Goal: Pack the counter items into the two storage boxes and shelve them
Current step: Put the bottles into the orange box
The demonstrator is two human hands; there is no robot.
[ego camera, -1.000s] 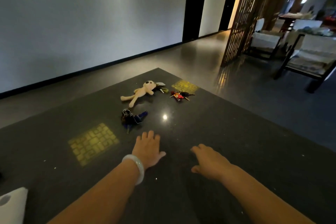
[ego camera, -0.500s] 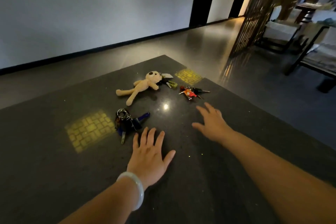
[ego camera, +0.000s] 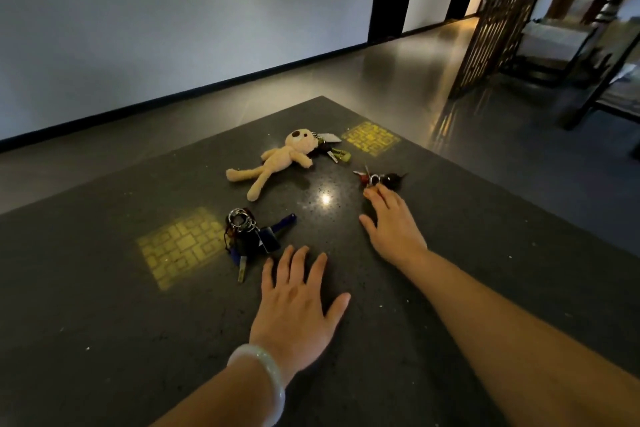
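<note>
Your red and black key bunch (ego camera: 380, 179) lies right of the plush bear keychain (ego camera: 280, 160), close to the worktop (ego camera: 104, 305) far right edge. Your right hand (ego camera: 391, 225) touches it, grip released. Your left hand (ego camera: 298, 305) lies flat, released, just before the blue key bunch (ego camera: 254, 239), nearer than the bear.

You have three key bunches on the bench (ego camera: 104, 288): a plush-bear bunch (ego camera: 277, 163) at twelve o'clock, a red-and-black bunch (ego camera: 381, 179) at two, a blue bunch (ego camera: 252, 239) at ten.
</note>
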